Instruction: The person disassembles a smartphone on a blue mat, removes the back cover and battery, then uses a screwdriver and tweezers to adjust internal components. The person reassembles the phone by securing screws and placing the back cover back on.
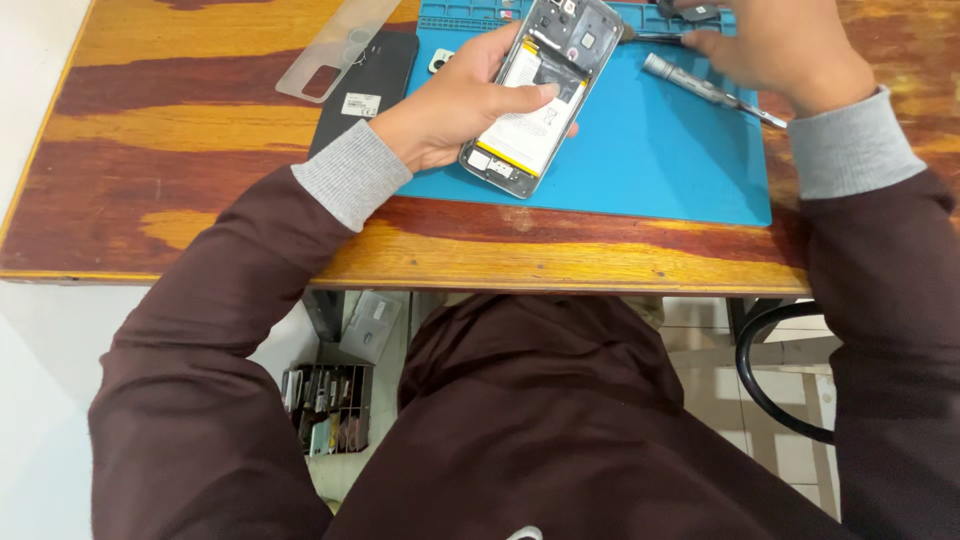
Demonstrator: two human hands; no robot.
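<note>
blue and rubbery, a flat rectangular work mat (650, 150) lies along the far side of a varnished wooden tabletop (180, 130) streaked in yellow and dark red-brown. the left hand (455, 100) is wrapped around an opened smartphone (545, 90), fingers behind it and the thumb pressed across its front, holding it tilted just above the mat's near left part. the phone's back is off: a pale rectangular battery fills most of the metal frame, with dark boards and small shiny parts at its far end. the right hand (780, 45) is near the mat's far right corner, fingers drawn together on a thin metal tool (655, 37) whose tip points toward the phone's far end; how firmly it pinches i cannot tell. a slim grey screwdriver (705, 90) with a knurled handle lies slantwise on the mat just beside that hand. off the mat's left edge, a glossy black back cover (365, 85) lies flat on the wood, with a clear, soft-looking case (335, 45) overlapping its far end. both sleeves are dark maroon with ribbed grey cuffs.
</note>
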